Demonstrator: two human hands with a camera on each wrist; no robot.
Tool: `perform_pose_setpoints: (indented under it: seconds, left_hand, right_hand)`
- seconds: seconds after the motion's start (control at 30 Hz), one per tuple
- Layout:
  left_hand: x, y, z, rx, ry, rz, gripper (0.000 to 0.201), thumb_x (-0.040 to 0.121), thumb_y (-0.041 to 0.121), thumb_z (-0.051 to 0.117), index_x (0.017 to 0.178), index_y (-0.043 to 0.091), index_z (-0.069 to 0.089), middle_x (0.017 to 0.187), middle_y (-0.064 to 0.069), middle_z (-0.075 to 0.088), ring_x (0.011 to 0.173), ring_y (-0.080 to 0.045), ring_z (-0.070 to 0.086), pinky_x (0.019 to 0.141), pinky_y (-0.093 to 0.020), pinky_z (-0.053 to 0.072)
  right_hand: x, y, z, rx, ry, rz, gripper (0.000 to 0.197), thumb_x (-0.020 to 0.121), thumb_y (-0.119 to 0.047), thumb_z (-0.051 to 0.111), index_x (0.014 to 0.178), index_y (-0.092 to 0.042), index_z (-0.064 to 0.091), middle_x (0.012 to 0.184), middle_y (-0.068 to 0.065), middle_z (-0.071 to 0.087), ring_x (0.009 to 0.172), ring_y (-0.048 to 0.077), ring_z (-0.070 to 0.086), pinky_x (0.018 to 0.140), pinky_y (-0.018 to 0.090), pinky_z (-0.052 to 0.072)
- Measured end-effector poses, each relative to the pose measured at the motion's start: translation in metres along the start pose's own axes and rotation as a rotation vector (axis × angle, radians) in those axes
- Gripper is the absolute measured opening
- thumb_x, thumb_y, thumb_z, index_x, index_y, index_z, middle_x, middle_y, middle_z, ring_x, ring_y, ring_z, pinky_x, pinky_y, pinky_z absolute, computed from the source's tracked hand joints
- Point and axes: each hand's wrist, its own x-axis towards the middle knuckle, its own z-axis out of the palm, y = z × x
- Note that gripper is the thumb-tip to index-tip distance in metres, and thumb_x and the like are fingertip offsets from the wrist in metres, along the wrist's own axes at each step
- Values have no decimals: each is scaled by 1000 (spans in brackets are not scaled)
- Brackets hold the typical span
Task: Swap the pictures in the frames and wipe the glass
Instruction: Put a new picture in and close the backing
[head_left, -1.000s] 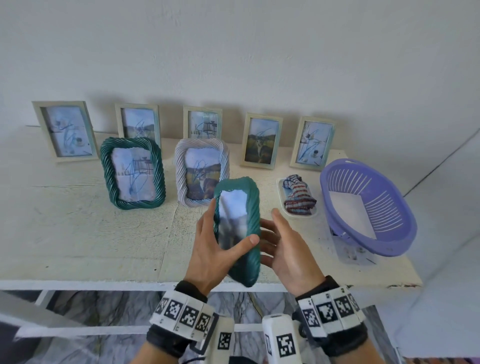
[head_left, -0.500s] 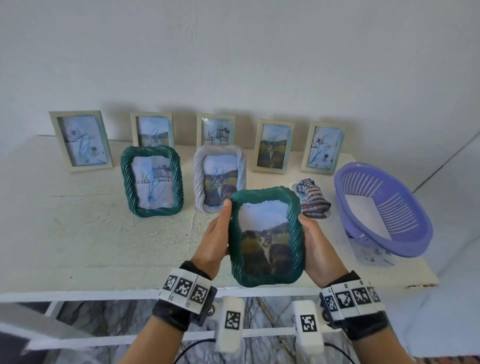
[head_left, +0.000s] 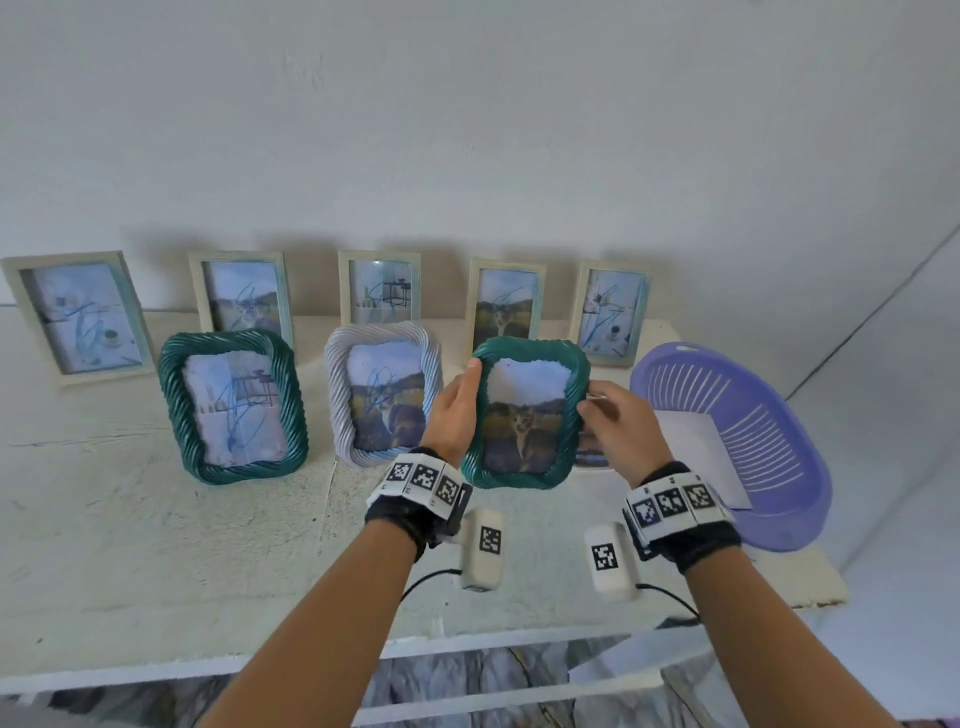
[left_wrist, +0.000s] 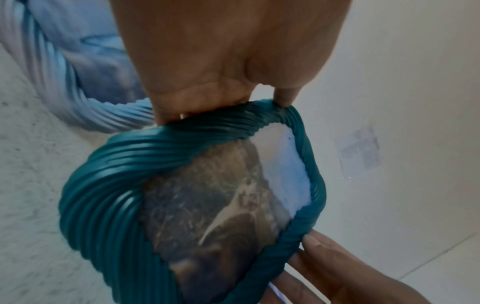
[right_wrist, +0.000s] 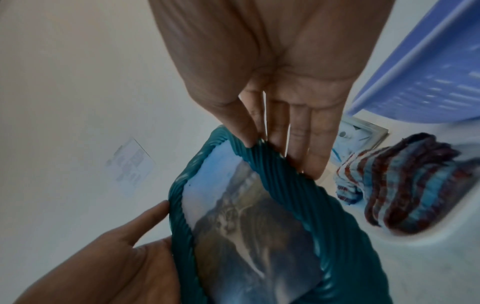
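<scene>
Both hands are holding one green twisted-rope frame (head_left: 527, 413) upright, front toward the person, over the white worktop (head_left: 130, 545). The left hand (head_left: 456, 415) is gripping the frame's left edge, thumb lying along the front rim and fingers behind. The right hand (head_left: 615, 428) is gripping the right edge, thumb on the rim, fingers nearly straight behind the back (seen best from the right wrist). Whether the frame's bottom edge is touching the worktop, I cannot tell.

The picture in it is showing a cat before hills under pale sky.

Just left of the held frame a pale lilac rope frame (head_left: 383, 397) is standing; farther left, a second green rope frame (head_left: 234, 408). Behind the held frame, five plain cream frames (head_left: 379, 288) are leaning in a row along the wall. Just right of it and partly hidden by the right hand, a striped red-and-blue cloth (right_wrist: 397, 189) is lying. Beyond that a purple slotted basket (head_left: 769, 415) is sitting, white paper inside.
</scene>
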Motion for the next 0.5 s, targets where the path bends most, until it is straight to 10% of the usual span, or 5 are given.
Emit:
perform_pose_setpoints:
  seconds: [0.27,0.5]
  left_hand:
    - [39,4,21,-61,102,-19,45,101,46,40,126,14,59,113,-3,59,102,-19,55,89,-26,41]
    - [50,-13,20,-1,167,-34,51,99,53,37,130,18,58,131,-7,56,117,-23,52,105,-35,40]
  right_hand:
    - [63,24,-8,-77,-78,-21,17,94,-17,55,108,-20,64,96,4,73,89,22,70,79,47,58]
    - [67,31,-1,-57,-135,-16,19,95,-10,54,95,-28,61,91,11,73,87,25,69,79,47,58]
